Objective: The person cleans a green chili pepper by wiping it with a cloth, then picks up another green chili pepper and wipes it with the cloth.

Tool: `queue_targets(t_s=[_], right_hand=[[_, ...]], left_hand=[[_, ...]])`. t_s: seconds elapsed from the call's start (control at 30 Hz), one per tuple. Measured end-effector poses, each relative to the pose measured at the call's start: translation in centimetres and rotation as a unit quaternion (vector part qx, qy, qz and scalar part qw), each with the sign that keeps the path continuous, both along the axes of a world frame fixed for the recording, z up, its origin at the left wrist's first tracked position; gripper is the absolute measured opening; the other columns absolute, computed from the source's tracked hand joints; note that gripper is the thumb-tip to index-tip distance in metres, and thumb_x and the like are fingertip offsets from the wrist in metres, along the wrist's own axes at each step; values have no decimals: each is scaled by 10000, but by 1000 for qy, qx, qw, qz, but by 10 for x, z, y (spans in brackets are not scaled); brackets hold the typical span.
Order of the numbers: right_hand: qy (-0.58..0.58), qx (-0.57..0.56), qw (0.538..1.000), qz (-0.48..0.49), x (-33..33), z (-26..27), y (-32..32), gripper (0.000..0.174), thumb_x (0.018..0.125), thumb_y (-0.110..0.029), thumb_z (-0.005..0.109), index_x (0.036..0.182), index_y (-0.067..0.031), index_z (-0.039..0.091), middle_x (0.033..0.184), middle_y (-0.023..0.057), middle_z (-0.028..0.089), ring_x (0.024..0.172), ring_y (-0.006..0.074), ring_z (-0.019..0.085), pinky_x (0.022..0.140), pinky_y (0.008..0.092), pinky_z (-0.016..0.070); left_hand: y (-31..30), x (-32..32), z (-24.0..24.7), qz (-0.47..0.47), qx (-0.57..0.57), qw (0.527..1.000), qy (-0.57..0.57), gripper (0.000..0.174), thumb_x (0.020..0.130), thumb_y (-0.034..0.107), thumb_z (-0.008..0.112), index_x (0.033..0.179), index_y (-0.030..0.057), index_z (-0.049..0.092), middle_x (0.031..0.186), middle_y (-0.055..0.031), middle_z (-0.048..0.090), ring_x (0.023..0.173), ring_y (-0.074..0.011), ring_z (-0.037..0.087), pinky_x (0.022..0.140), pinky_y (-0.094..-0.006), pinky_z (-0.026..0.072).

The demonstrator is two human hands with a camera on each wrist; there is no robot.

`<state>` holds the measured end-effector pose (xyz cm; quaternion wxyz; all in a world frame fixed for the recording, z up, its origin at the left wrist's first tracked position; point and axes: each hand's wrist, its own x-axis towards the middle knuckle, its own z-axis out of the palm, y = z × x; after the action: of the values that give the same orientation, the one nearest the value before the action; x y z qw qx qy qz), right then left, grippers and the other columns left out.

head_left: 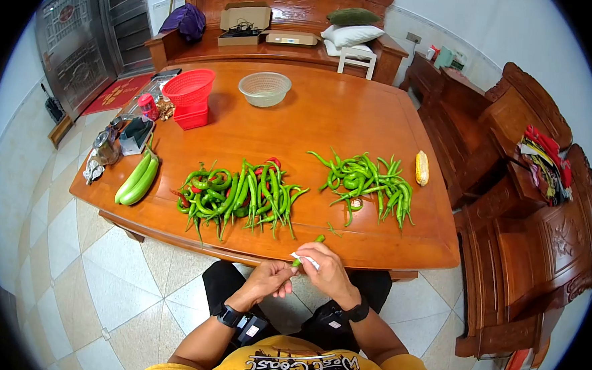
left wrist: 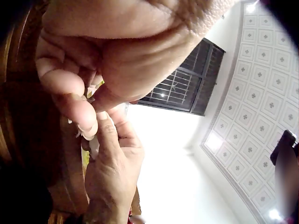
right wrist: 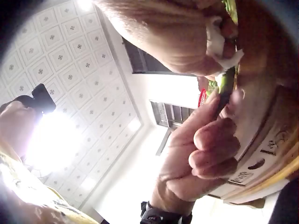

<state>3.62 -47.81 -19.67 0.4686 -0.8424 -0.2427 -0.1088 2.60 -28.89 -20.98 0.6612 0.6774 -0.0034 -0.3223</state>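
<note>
Over the table's front edge, both hands work on one green chili pepper (head_left: pixel 319 238). My left hand (head_left: pixel 266 281) pinches its near end between thumb and fingertips, which also shows in the right wrist view, where the dark green pepper (right wrist: pixel 227 83) runs between the two hands. My right hand (head_left: pixel 332 275) grips the pepper farther along, with a thin white tissue-like piece (right wrist: pixel 216 43) between its fingers and against the pepper. Much of the pepper is hidden inside the right hand. Beyond the hands lie a right pile of green peppers (head_left: pixel 356 178) and a larger left pile (head_left: pixel 242 192) with some red ones.
Green eggplants (head_left: pixel 137 179) lie at the left, a corn cob (head_left: pixel 422 168) at the right edge. A red basket (head_left: pixel 191 92) and a pale colander (head_left: pixel 265 89) stand farther back on the wooden table (head_left: pixel 332 126). Small green scraps (head_left: pixel 334 230) lie near the right hand.
</note>
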Motion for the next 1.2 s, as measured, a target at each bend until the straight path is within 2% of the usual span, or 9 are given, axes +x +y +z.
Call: queue_targets(t_s=[0.3,0.47,0.7,0.83,1.0,1.17,1.2], right_hand=[[-35,-2,998,-54,20,0,-17,155,843,45,606,987,38,663,990,167,657,900,351,654,786,390,534],[-41,-4,998,-56,16,-1,-17,152,846,40,609,988,37,664,995,163,656,905,344,655,783,385,536],[-9,7,1000,-9,-5,1,1,164,849,38,631,1006,20,674,1021,163,655,937,323,658,808,363,538],[7,9,1000,-3,-3,2,1,147,859,17,630,997,15,679,1022,161,659,941,320,658,804,368,535],[-12,0,1000,-19,9,4,-7,140,854,16,632,986,29,680,1015,161,664,929,324,660,811,372,529],[-31,3,999,-40,23,0,-19,141,848,40,618,981,42,663,996,162,659,909,344,653,790,378,530],[-18,1,999,-45,24,0,-22,154,847,49,619,994,47,666,1006,165,665,924,323,661,810,356,526]], left_hand=[[1,0,5,-1,11,1000,-7,314,981,320,609,769,89,629,618,21,621,492,-41,563,437,-172,411],[1,-1,4,3,8,1000,-9,290,963,292,640,756,90,624,614,24,616,498,-38,564,439,-169,412],[0,1,3,4,-2,1000,-16,268,947,262,663,750,84,624,612,22,614,499,-39,561,439,-167,414],[0,0,-1,10,-3,1000,-18,281,937,282,674,755,72,628,621,12,620,494,-46,555,434,-183,404],[2,0,3,11,-2,1000,-18,250,947,260,670,786,73,626,618,19,615,494,-38,556,440,-165,418],[3,-1,-1,12,-2,1000,-19,295,928,321,688,819,49,650,628,16,624,489,-37,551,429,-177,404],[3,-1,-1,13,-1,1000,-18,295,928,322,688,826,48,653,628,16,624,489,-35,550,428,-174,403]])
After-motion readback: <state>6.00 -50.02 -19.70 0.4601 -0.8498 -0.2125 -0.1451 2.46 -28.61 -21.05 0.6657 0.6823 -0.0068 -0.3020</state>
